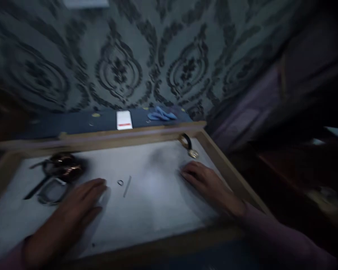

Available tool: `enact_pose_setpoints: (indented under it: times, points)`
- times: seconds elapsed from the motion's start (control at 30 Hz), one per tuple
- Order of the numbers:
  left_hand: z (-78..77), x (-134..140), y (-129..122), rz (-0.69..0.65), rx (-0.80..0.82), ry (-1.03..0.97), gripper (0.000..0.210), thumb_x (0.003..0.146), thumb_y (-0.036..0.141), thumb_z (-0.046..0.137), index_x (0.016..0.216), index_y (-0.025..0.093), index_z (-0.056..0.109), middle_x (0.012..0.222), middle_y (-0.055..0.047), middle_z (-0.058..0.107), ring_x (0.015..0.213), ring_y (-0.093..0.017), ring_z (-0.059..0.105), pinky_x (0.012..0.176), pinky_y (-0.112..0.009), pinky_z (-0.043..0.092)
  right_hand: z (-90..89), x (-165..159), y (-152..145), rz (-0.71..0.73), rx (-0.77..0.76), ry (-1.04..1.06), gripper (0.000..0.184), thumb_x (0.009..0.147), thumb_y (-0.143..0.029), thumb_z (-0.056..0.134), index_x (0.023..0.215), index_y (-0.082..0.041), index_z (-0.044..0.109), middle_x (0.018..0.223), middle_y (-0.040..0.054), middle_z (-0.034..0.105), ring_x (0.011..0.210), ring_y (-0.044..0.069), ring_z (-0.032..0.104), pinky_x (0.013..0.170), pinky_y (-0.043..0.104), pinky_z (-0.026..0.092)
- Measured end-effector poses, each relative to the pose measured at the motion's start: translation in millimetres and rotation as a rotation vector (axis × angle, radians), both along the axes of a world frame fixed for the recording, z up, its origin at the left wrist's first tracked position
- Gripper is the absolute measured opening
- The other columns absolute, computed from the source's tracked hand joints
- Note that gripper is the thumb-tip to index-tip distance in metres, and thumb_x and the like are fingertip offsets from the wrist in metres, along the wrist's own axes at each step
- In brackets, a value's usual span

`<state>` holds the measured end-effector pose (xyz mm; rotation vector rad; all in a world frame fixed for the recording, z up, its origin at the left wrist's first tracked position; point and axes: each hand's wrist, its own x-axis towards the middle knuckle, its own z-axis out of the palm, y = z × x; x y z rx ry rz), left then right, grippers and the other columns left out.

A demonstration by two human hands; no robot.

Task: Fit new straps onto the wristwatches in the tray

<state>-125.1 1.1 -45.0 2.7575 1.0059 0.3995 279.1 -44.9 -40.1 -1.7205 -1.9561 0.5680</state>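
A shallow wooden-framed tray [228, 165] with a white bottom lies before me. Over its left part, my left hand [80, 200] is open, fingers stretched and thumb apart, holding nothing I can see. Beside it lies a heap of dark and shiny watches [64, 165], with a silver-grey watch-like band [52, 191] at its near side. A small dark ring [120, 182] and a thin grey strip [127, 186] lie between my hands. My right hand [207, 183] has its fingertips drawn together; blur hides what they may hold. Just beyond it sits a gold watch with a dark strap [187, 144].
Behind the tray, a lit phone [124, 120] and a crumpled blue cloth or glove [162, 113] lie on a dark blue surface [59, 125]. Patterned wallpaper [118, 71] rises behind. At right is a blurred person's clothing [250, 101]. The light is dim.
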Motion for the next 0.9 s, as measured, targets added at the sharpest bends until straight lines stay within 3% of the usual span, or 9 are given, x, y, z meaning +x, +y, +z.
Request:
enact_pose_setpoints:
  times: [0.17, 0.3, 0.47, 0.57, 0.67, 0.83, 0.9]
  points:
    - [4.0, 7.7, -1.5, 0.023, 0.098, 0.077, 0.046, 0.090, 0.016, 0.051, 0.136, 0.019, 0.044, 0.139, -0.013, 0.054, 0.126, -0.028, 0.052, 0.099, -0.044, 0.052, -19.2, -0.4, 20.1, 0.066, 0.113, -0.055, 0.028, 0.094, -0.034, 0.041, 0.086, -0.021, 0.065, 0.126, 0.0165, 0.064, 0.117, 0.032, 0.060, 0.097, 0.051, 0.050]
    - [9.7, 4.6, -3.1, 0.070, 0.034, 0.070, 0.045, 0.088, 0.011, 0.051, 0.132, 0.020, 0.045, 0.139, -0.013, 0.053, 0.126, -0.027, 0.052, 0.101, -0.045, 0.051, -32.6, -17.7, 37.6, 0.116, 0.138, -0.078, 0.030, 0.094, -0.033, 0.040, 0.083, -0.021, 0.064, 0.132, 0.0162, 0.061, 0.128, 0.033, 0.052, 0.104, 0.053, 0.047]
    - [26.0, -3.8, 4.9, 0.137, -0.014, -0.026, 0.029, 0.096, 0.015, 0.044, 0.123, 0.021, 0.050, 0.121, -0.010, 0.062, 0.111, -0.022, 0.061, 0.094, -0.036, 0.054, -44.2, -57.5, 67.4, 0.259, 0.235, -0.062, 0.026, 0.096, -0.026, 0.038, 0.093, -0.017, 0.063, 0.137, 0.0183, 0.057, 0.133, 0.031, 0.047, 0.110, 0.054, 0.041]
    - [36.4, -14.4, 15.1, 0.174, 0.074, -0.067, 0.023, 0.097, 0.016, 0.041, 0.117, 0.018, 0.054, 0.116, -0.011, 0.063, 0.110, -0.023, 0.059, 0.093, -0.038, 0.052, -40.9, -87.4, 83.6, 0.319, 0.256, -0.015, 0.027, 0.097, -0.026, 0.038, 0.111, -0.015, 0.059, 0.140, 0.0200, 0.053, 0.135, 0.031, 0.045, 0.111, 0.057, 0.038]
    - [42.9, -22.9, 21.7, 0.207, 0.112, -0.114, 0.020, 0.097, 0.015, 0.042, 0.112, 0.017, 0.055, 0.114, -0.010, 0.062, 0.111, -0.023, 0.056, 0.094, -0.038, 0.049, -33.3, -117.2, 91.9, 0.422, 0.216, 0.011, 0.025, 0.098, -0.021, 0.038, 0.103, -0.014, 0.062, 0.139, 0.0198, 0.054, 0.136, 0.030, 0.044, 0.113, 0.055, 0.035]
    - [41.5, -15.2, 14.3, 0.203, 0.015, -0.120, 0.019, 0.099, 0.015, 0.040, 0.106, 0.018, 0.057, 0.101, -0.007, 0.063, 0.095, -0.021, 0.056, 0.084, -0.035, 0.047, -25.1, -149.6, 80.0, 0.634, 0.165, 0.138, 0.022, 0.099, -0.022, 0.041, 0.106, -0.016, 0.061, 0.136, 0.0171, 0.057, 0.135, 0.027, 0.045, 0.115, 0.052, 0.033]
    - [37.8, -6.0, 8.1, 0.147, -0.067, -0.105, 0.021, 0.099, 0.014, 0.039, 0.107, 0.017, 0.058, 0.098, -0.007, 0.062, 0.092, -0.020, 0.056, 0.081, -0.032, 0.047, -20.1, -153.6, 70.8, 0.693, 0.154, 0.210, 0.022, 0.099, -0.024, 0.041, 0.109, -0.017, 0.060, 0.132, 0.0160, 0.061, 0.131, 0.025, 0.050, 0.111, 0.049, 0.039]
